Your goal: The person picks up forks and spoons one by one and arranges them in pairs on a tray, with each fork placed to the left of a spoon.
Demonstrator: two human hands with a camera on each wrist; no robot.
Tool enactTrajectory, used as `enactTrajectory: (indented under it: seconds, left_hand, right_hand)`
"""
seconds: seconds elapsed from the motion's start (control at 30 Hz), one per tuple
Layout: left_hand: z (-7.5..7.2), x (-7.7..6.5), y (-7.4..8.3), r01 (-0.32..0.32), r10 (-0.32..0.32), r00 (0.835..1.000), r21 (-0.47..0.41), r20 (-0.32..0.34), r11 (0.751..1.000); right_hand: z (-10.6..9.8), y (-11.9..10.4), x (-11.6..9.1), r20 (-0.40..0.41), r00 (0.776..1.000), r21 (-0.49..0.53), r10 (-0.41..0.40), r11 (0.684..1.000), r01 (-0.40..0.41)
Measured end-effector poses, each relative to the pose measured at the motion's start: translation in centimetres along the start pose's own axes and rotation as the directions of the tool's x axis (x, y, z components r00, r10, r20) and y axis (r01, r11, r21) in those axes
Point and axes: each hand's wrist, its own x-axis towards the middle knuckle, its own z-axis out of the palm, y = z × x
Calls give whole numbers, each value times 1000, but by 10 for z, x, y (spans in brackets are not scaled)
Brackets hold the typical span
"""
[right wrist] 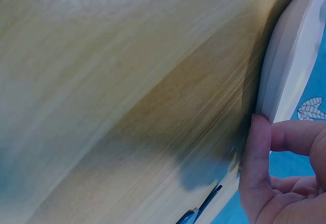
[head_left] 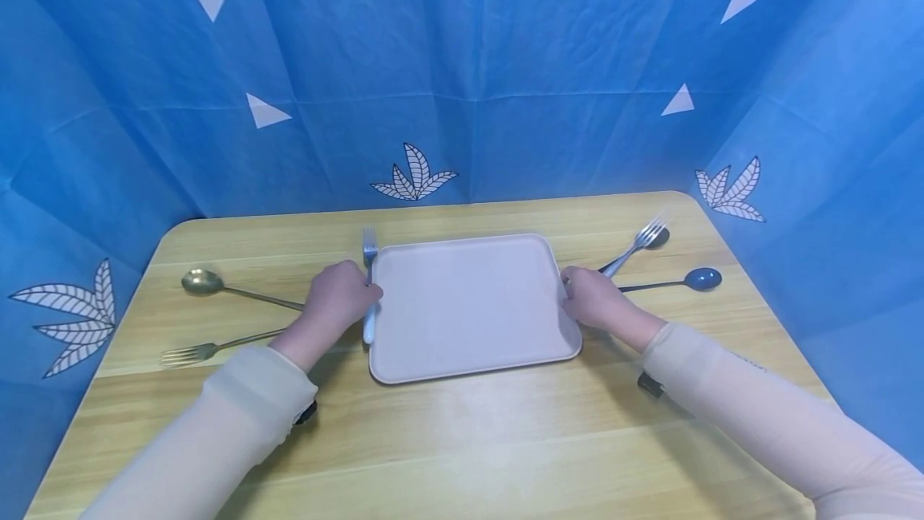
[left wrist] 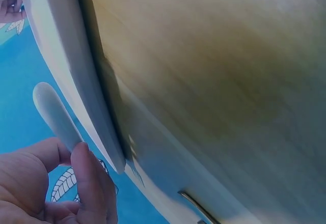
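Note:
A pale rectangular tray (head_left: 469,303) lies on the wooden table between my hands. Beside its left edge, my left hand (head_left: 342,293) pinches a fork (head_left: 369,327) by its light handle, tines pointing to the back. The left wrist view shows that rounded handle (left wrist: 56,112) sticking out from between thumb and fingers. My right hand (head_left: 593,295) is at the tray's right edge. From the right wrist, its thumb and finger are seen pinching the rim of the tray (right wrist: 277,76).
Left of the tray lie a bronze-coloured spoon (head_left: 202,282) and a matching fork (head_left: 189,355). To the right, a silver fork (head_left: 642,239) crosses a dark spoon (head_left: 659,239), with another dark spoon (head_left: 703,278) nearby. A blue curtain (head_left: 462,62) hangs behind the table (head_left: 462,456).

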Motion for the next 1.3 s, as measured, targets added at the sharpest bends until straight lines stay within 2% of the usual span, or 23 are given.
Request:
enactTrajectory:
  seconds: [0.2, 0.5, 0.73, 0.97, 1.3]
  left_hand:
    - [3, -2, 5, 13, -13, 1000, -12, 0, 1000]
    - [7, -6, 9, -7, 7, 1000, -6, -8, 1000]
    - [13, -8, 12, -9, 9, 1000, 6, 13, 1000]
    - [18, -8, 14, -18, 18, 1000, -2, -2, 1000]
    - [25, -11, 20, 10, -9, 999, -3, 40, 1000]
  right_hand:
    - [0, -2, -1, 6, 1000, 6, 11, 1000, -11]
    - [1, -2, -1, 6, 1000, 2, 8, 1000, -8]
    - [3, 0, 0, -5, 1000, -8, 1, 1000, -1]
    - [2, 0, -1, -13, 1000, -14, -9, 1000, 8]
    - [2, 0, 0, -18, 1000, -25, -23, 999, 22]
